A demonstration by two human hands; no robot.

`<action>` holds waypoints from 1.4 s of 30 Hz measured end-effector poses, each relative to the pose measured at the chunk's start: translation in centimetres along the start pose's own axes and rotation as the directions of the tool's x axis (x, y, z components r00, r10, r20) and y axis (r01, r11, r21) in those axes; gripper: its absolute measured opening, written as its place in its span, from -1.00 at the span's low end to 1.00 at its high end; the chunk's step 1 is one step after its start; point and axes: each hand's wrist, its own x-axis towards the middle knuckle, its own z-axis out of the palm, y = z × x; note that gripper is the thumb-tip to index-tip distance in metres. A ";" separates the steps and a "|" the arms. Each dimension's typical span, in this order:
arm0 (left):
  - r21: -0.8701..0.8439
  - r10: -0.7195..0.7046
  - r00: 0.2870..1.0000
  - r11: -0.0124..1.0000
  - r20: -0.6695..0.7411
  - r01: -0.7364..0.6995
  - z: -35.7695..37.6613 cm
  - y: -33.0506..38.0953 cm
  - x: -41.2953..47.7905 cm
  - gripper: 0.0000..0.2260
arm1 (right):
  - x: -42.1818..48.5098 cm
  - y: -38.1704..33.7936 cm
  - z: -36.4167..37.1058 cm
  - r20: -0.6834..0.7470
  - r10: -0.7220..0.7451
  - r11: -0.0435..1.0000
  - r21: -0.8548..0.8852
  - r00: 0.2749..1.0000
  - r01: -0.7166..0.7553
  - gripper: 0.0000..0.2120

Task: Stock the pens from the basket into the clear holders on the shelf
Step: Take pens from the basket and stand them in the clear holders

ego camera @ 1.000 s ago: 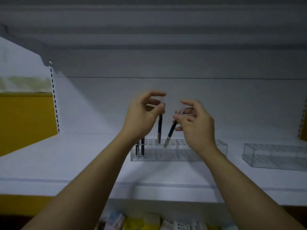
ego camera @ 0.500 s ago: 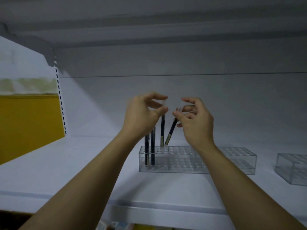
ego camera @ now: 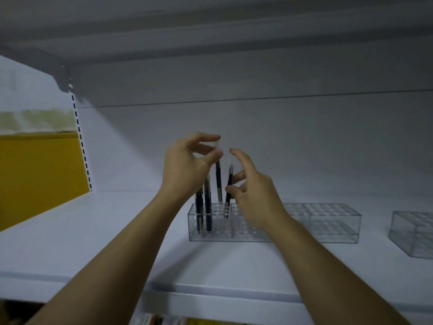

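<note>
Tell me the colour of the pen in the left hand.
The pen is dark, near black, with a pale top; head view shows it.

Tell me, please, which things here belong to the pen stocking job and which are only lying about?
Job: left hand pinching raised pen; right hand holding lower pen, tip at near holder; two stocked pens; second holder; shelf.
Lying about: yellow panel at left; packages under the shelf.
</note>
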 end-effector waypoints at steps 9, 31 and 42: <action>0.001 0.065 0.996 0.998 -0.063 -0.065 -0.3 0.2 -0.3 -0.78 | -0.5 -0.4 -0.2 0.025 -0.046 0.994 -0.102 0.999 0.048 -0.26; 0.284 0.079 0.996 0.955 0.049 -0.089 1.6 -1.6 -0.7 -0.80 | -1.6 -0.3 0.1 0.146 -0.020 0.981 -0.190 0.989 0.048 -0.16; 0.207 0.076 0.992 0.974 0.100 -0.096 1.2 -1.5 0.2 -0.87 | -1.6 -0.3 0.2 0.190 0.012 0.977 -0.211 0.982 0.029 -0.10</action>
